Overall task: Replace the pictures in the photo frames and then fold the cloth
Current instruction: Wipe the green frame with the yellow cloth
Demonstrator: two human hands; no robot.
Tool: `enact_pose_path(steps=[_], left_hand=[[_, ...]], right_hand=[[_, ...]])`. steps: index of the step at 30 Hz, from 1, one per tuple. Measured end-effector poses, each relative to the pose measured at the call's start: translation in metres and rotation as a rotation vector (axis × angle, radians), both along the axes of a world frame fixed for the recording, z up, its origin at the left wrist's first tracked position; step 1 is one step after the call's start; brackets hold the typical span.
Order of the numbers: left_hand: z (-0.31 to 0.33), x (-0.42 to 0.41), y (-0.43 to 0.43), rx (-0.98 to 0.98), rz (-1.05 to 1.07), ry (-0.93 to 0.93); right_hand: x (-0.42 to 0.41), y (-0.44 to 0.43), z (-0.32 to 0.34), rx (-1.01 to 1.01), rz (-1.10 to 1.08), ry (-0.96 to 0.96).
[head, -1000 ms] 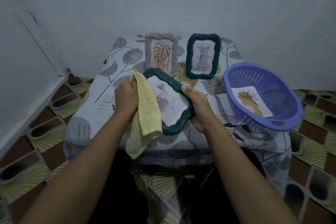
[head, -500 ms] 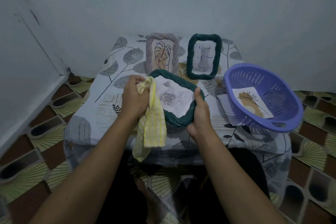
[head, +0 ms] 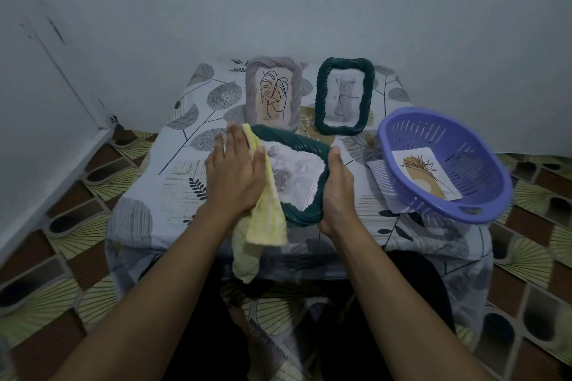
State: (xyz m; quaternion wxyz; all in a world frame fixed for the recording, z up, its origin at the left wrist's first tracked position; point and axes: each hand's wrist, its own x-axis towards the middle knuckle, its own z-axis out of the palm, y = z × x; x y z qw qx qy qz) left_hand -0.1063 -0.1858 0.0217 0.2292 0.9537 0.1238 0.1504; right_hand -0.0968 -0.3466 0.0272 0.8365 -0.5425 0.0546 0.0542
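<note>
At the centre of the bench (head: 173, 182), the left hand (head: 236, 176), fingers flat, presses a yellow cloth (head: 269, 216) onto the nine o'clock edge of a green frame (head: 297, 145) gripped at three o'clock by the right hand (head: 337, 192); wiping seems underway, and folding next needs the frame set down.

My table (head: 185, 195), draped in a leaf-print sheet, carries 2 standing frames at the back, a mauve frame (head: 274, 93) and a dark green frame (head: 344, 96). At my right a purple basket (head: 464, 145) sits on a paper (head: 379, 170).
</note>
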Motion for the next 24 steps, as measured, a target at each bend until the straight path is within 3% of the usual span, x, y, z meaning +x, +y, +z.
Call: enact_pose_path(steps=[4, 8, 10, 13, 17, 19, 21, 24], left_hand=[[0.007, 0.002, -0.007, -0.047, -0.047, -0.062], [-0.008, -0.016, -0.025, 0.109, -0.456, -0.105], [-0.021, -0.015, -0.019, 0.203, -0.542, -0.147], [-0.025, 0.000, 0.003, 0.195, -0.300, -0.168], [-0.004, 0.013, 0.009, -0.246, 0.039, -0.247], [0.006, 0.015, -0.002, -0.339, 0.103, -0.275], [0.011, 0.011, -0.012, -0.327, 0.097, -0.323], [0.004, 0.001, -0.025, -0.088, -0.081, -0.384]], right_hand=[[-0.001, 0.007, 0.006, -0.068, -0.004, -0.032], [0.002, 0.008, 0.008, -0.184, -0.030, -0.074], [0.003, 0.005, 0.008, -0.204, -0.026, -0.084], [0.001, 0.000, 0.010, -0.207, 0.017, -0.088], [-0.006, 0.001, 0.016, -0.225, 0.046, -0.129], [-0.010, 0.004, 0.020, -0.207, 0.047, -0.127], [-0.012, 0.009, 0.024, -0.191, 0.045, -0.137], [-0.014, 0.017, 0.025, -0.209, 0.049, -0.176]])
